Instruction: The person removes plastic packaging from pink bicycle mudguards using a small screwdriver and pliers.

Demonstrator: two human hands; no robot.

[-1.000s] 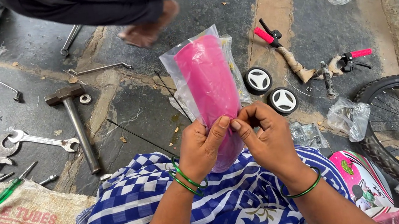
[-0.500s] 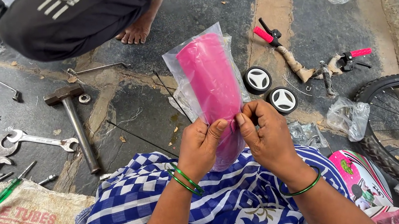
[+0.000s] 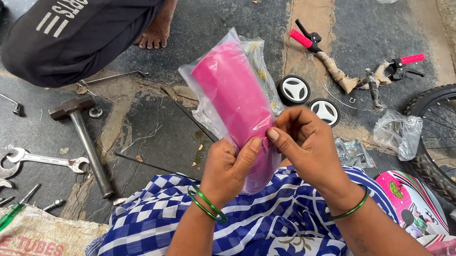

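Both hands pinching the bag's near end, over my lap.

L hand (image 3: 232, 166) & R hand (image 3: 303, 144) fingertips pressed together on the clear plastic bag holding a pink curved plastic piece (image 3: 237, 106); since a sec ago the grip barely shifts, bag looks unopened. Pink part smooth, glossy. Beyond: two small white-hubbed wheels (image 3: 294, 89), steel hammer (image 3: 85, 143), other person's dark sleeve (image 3: 77, 30).

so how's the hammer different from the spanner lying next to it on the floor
The hammer has a blocky dark head on a straight round shaft; the spanner is flat, with an open jaw at each end. The hammer runs nearly straight toward the person, while the spanner lies slanted across, to its left. The hammer looks dull and rusty, the spanner brighter silver. Both are metal tools lying loose on the floor, in neither hand.
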